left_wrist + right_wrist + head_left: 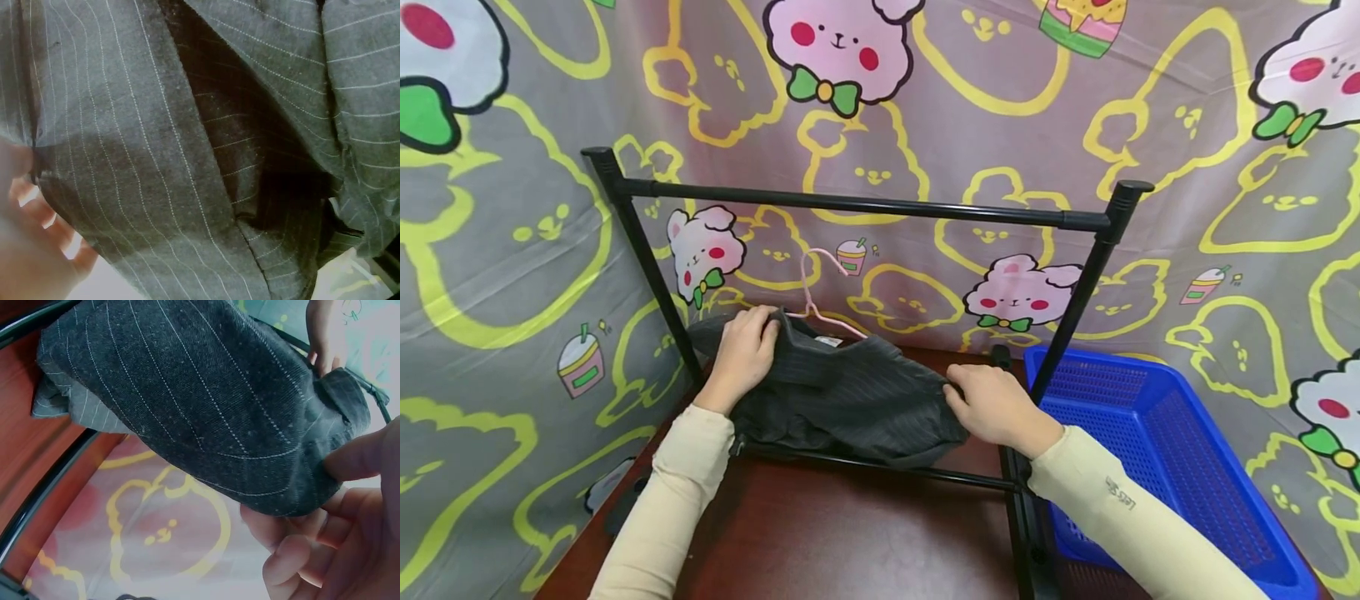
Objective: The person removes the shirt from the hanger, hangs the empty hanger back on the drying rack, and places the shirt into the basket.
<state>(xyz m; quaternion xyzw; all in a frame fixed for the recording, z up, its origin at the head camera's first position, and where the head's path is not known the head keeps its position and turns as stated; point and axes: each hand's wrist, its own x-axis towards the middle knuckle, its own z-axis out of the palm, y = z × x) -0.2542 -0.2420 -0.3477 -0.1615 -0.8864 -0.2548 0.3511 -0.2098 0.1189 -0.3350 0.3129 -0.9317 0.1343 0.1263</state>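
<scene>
A dark grey shirt point(850, 392) with thin white pinstripes hangs in folds across the rack's lower bar. A pink hanger point(808, 287) has its hook standing up behind the cloth and its sloping arm partly inside the shirt. My left hand point(747, 354) grips the shirt's upper left part; in the left wrist view its fingers go partly behind the striped cloth point(125, 137). At the shirt's right end, my right hand point(996, 404) pinches the fabric, thumb on one side and fingers underneath in the right wrist view. Folds hide the hanger's lower part.
A black metal rack point(865, 202) stands around the shirt, its top bar above both hands. To the right is a blue perforated basket point(1225, 467). Below lies a reddish-brown tabletop point(850, 533), and a cartoon-printed curtain point(1000, 150) closes off the back and sides.
</scene>
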